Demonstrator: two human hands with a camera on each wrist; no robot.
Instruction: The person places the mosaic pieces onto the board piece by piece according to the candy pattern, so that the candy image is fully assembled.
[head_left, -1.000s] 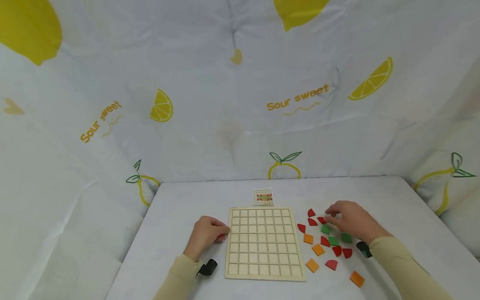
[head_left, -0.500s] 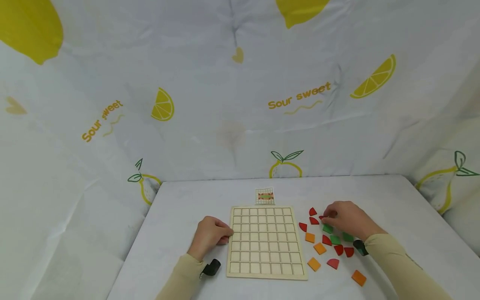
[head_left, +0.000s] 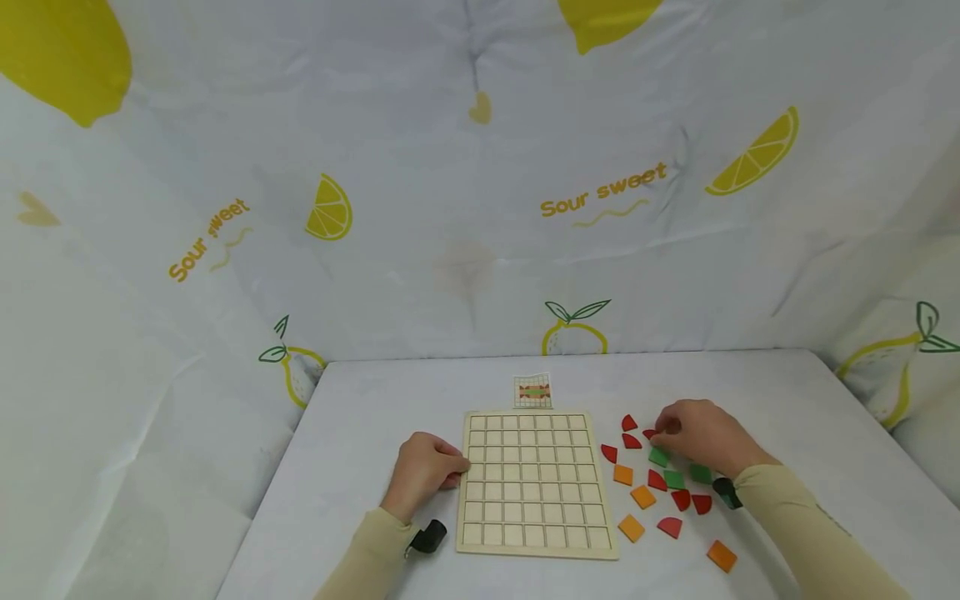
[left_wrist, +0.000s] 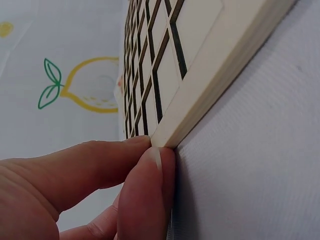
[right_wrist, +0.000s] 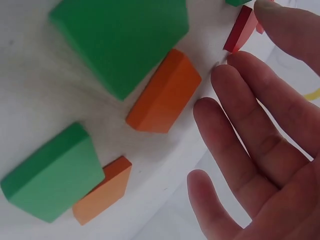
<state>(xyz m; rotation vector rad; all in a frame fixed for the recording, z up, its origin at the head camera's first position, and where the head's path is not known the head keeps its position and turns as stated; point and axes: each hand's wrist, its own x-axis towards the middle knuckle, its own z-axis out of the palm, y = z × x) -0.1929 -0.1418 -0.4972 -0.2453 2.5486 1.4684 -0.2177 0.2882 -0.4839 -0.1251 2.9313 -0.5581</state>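
A wooden grid board (head_left: 536, 483) lies flat on the white table (head_left: 787, 400). My left hand (head_left: 453, 471) holds its left edge; in the left wrist view the thumb and forefinger (left_wrist: 150, 147) pinch the rim of the board (left_wrist: 200, 65). To the right of the board lie loose red, green and orange pieces. My right hand (head_left: 655, 432) is at the far end of that cluster and pinches a red piece (head_left: 648, 434). In the right wrist view the red piece (right_wrist: 239, 31) sits between thumb and forefinger of the right hand (right_wrist: 243, 40).
A small pattern card (head_left: 532, 391) lies just beyond the board. Green pieces (head_left: 674, 478), orange squares (head_left: 632, 527) and red quarter rounds (head_left: 669, 526) are scattered right of the board. Lemon-print cloth (head_left: 465, 208) walls in the table on three sides.
Both hands have barely moved. The right hand's fingertips have drawn in slightly round the red piece. The left hand stays at the board's edge.
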